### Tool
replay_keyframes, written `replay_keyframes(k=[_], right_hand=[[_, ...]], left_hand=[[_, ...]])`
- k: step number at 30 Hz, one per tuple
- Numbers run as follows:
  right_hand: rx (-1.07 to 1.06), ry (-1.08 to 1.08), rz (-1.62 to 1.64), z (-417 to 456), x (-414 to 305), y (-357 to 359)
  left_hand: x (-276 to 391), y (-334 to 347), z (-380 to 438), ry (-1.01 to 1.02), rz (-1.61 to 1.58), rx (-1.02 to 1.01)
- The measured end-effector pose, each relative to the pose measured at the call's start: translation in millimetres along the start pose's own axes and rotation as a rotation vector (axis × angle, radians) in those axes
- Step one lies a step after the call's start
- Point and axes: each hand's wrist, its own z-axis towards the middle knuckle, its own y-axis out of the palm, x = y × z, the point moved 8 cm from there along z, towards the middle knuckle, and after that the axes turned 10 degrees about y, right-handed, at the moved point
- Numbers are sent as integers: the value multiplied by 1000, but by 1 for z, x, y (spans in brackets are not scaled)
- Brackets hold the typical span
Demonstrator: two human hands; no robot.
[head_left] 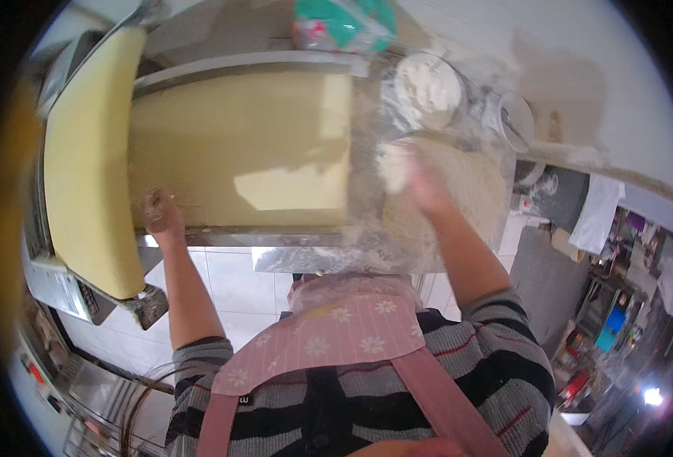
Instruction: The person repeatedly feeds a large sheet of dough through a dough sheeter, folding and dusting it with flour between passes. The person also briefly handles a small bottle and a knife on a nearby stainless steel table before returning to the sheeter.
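Observation:
My left hand (162,217) is over the near left part of a long yellow conveyor belt (216,154), its fingers dark with shadow; whether it touches the belt or holds something is not plain. My right hand (422,177), blurred, grips a pale, whitish lump (395,163), perhaps flour or dough. Beneath and beside that hand lies a flat sheet of dough (473,183) on a floured metal worktop (365,171). Beyond it stands a round tub of white flour (428,85), with a smaller white bowl (516,120) holding a utensil to its right.
A raised yellow belt section (91,165) slopes up at the left, with a metal bracket (151,305) at its near end. A green and clear plastic bag (345,25) sits beyond the belt. A white cloth (598,211) hangs at the right, near cluttered shelves (610,303).

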Motion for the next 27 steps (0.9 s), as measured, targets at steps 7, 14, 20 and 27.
replay_keyframes(k=[7,14,20,27], right_hand=[[687,-140,-371,-30,125,-253],[96,-63,-943,-25,159,-241],[455,-350,-635,-16,176,-276],[571,-325,-948,83,210,-258]], left_hand=[[177,67,-76,475,-76,-99],[371,216,-272,710,-176,-730],[443,295,-335,1086,116,-794],[401,286,-386,1165,484,-968]])
